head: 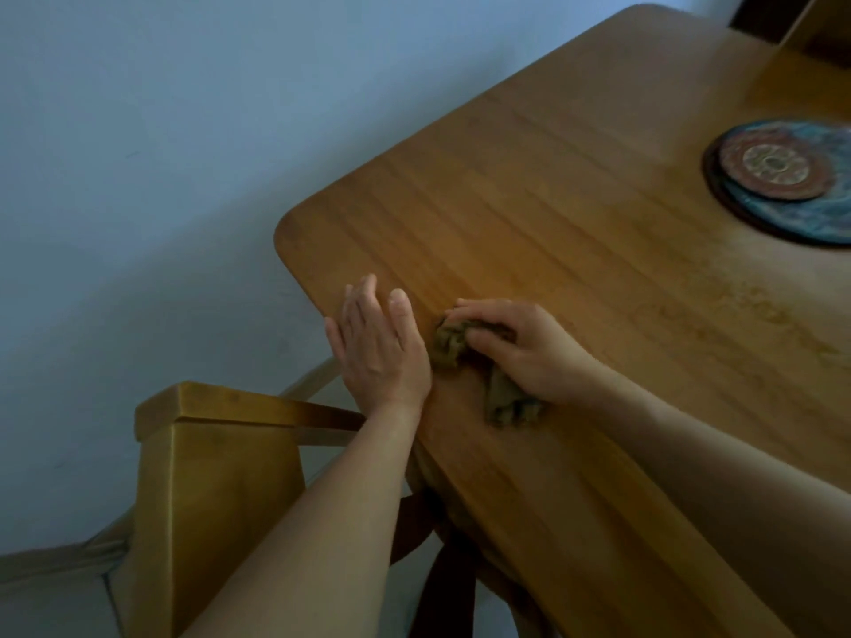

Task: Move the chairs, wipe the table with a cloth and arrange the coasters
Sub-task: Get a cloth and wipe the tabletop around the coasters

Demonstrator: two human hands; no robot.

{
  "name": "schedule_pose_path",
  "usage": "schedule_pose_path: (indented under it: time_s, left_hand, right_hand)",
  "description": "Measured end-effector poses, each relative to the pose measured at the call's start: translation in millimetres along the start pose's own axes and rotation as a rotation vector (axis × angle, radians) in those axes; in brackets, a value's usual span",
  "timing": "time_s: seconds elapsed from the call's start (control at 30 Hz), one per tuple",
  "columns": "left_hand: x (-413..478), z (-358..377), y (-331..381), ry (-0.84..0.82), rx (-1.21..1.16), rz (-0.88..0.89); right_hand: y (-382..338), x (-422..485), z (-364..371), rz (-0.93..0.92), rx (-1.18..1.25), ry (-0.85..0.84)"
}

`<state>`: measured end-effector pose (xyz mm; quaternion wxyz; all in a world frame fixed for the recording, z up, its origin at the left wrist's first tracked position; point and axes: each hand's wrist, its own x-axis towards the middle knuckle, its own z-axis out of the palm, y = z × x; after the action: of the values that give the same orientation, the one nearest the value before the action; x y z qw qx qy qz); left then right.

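A wooden table (575,186) fills the right of the view. My right hand (520,345) presses a crumpled olive-brown cloth (504,402) onto the tabletop close to the near left edge. My left hand (375,343) lies flat and open on the table edge, just left of the cloth, fingers together and pointing away from me. A stack of round patterned coasters (783,181) sits at the right edge of the view, a small reddish one on top of a larger blue one. A wooden chair (207,435) stands at the lower left, its backrest near my left forearm.
A pale wall runs along the left behind the table's corner. Another piece of wooden furniture (810,25) shows at the top right. A chair part (442,587) sits under the table edge below my arms.
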<state>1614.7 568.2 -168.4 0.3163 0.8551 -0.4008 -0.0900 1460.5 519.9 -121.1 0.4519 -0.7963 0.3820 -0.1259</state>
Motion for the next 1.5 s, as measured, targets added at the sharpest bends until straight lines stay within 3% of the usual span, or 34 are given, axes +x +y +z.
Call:
schedule_pose_path:
  time_s: [0.07,0.13,0.23,0.37,0.43,0.57,0.67,0.8,0.97,1.07,1.17,1.33,1.43,1.5]
  left_hand:
    - [0,-1,-1,-0.005,-0.004,-0.003]
    - [-1,-1,-1,-0.008,-0.004,0.011]
    - [-1,0,0,-0.003,0.008,0.022]
    - [0,-1,1,0.008,0.033,0.025]
    - [0,-1,0,0.012,0.045,0.031]
    - [-1,1,0,0.026,0.042,0.038]
    - [-2,1,0,0.038,0.027,0.037]
    - [-2,0,1,0.039,0.023,0.041]
    - [-1,-1,1,0.109,-0.101,-0.018]
    - [0,0,0,0.149,-0.102,0.016]
    - [-1,0,0,0.117,-0.042,0.034]
    - [0,0,-1,0.057,0.018,0.028]
    - [1,1,-6,0.014,0.057,0.018]
    - [0,0,-6,0.008,0.068,0.024]
  right_hand:
    - [-7,-2,-18,0.18,0.428,0.059]
    - [-2,0,-35,0.238,0.534,0.168]
    - [12,-4,-48,0.178,0.184,0.329]
    - [22,-3,-16,0.051,-0.373,0.13]
    - [26,15,-8,0.024,-0.569,0.177]
    - [29,83,-25,0.206,-0.569,0.354]
    - [22,136,-19,0.22,-0.564,0.397]
    - [-5,168,18,0.012,-0.652,0.29]
    - [-26,156,49,-0.364,-0.615,-0.121]
    - [-19,137,36,-0.446,-0.605,-0.212]
    - [1,114,9,-0.338,-0.611,-0.11]
    - [46,84,-47,0.123,-0.636,0.267]
    - [46,79,-37,0.317,-0.621,0.481]
    - [30,73,-15,0.337,-0.6,0.52]
